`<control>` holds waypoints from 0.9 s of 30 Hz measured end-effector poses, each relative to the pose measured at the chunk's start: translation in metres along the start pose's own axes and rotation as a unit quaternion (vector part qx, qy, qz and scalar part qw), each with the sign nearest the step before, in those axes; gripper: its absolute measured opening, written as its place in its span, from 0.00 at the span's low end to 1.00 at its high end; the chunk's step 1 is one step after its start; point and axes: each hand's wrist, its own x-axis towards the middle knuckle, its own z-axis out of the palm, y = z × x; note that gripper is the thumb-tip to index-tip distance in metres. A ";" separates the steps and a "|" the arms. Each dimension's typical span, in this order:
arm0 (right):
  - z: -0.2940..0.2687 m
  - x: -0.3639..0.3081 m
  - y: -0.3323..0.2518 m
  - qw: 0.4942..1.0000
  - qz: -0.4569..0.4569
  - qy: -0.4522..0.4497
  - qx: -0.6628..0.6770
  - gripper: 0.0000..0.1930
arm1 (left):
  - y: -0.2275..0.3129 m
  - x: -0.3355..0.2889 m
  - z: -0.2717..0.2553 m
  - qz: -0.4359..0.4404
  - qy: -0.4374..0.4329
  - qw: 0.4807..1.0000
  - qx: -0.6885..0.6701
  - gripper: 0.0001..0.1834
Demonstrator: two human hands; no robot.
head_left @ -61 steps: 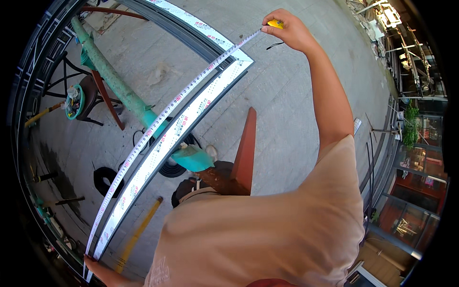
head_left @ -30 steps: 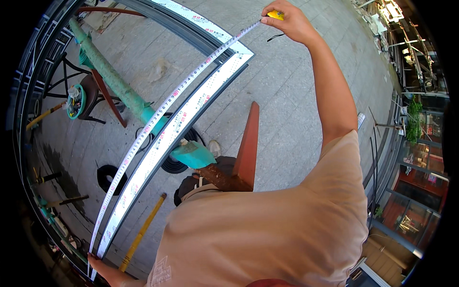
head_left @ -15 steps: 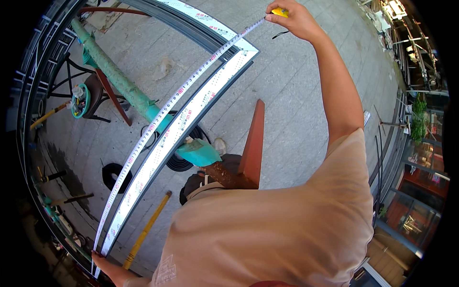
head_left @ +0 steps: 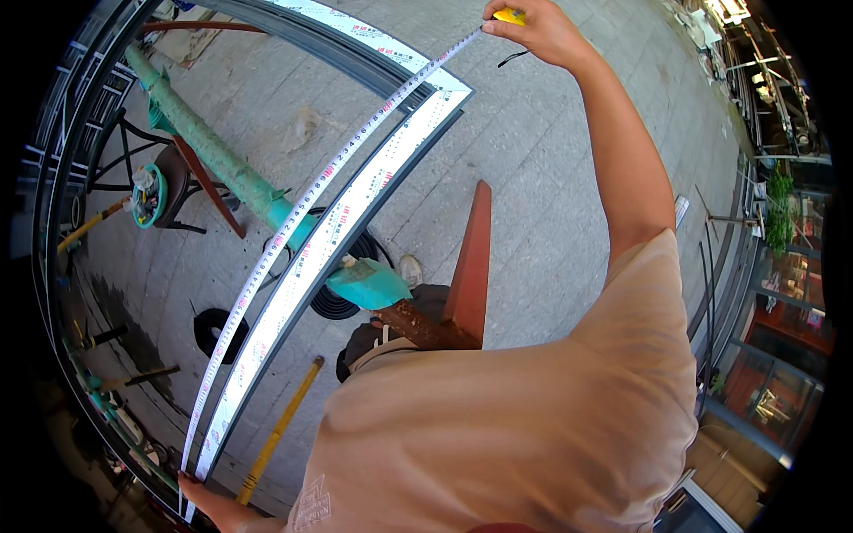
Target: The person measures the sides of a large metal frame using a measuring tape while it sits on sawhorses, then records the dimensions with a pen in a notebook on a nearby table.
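A metal window or door frame (head_left: 342, 216), covered with white printed film, runs diagonally from the lower left to a mitred corner at the upper middle. Along it stretches the white blade (head_left: 277, 244) of a tape measure, bowing slightly beside the film-covered bar. My right hand (head_left: 544, 34) is closed around the yellow tape case (head_left: 509, 16), held out past the corner, with a black wrist strap dangling below. Down at the lower left, my left hand (head_left: 197, 491) grips the blade at the frame's near end; its fingers show only in part.
Under the frame lies a green-wrapped pole (head_left: 209, 147). A red-brown beam (head_left: 469, 275) stands close to my body. Also around are a yellow pole (head_left: 280, 431), a black coil (head_left: 219, 334), and a stool (head_left: 182, 182) bearing a turquoise basket (head_left: 149, 197).
The frame's corner, the tape case and my right hand sit slightly farther left and up in the picture. My left hand appears a little farther right and lower. Both grips look the same.
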 end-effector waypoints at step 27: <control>0.000 -0.001 0.005 1.000 -0.006 0.007 -0.026 0.12 | 0.000 -0.002 0.012 0.008 -0.023 0.999 0.037 0.10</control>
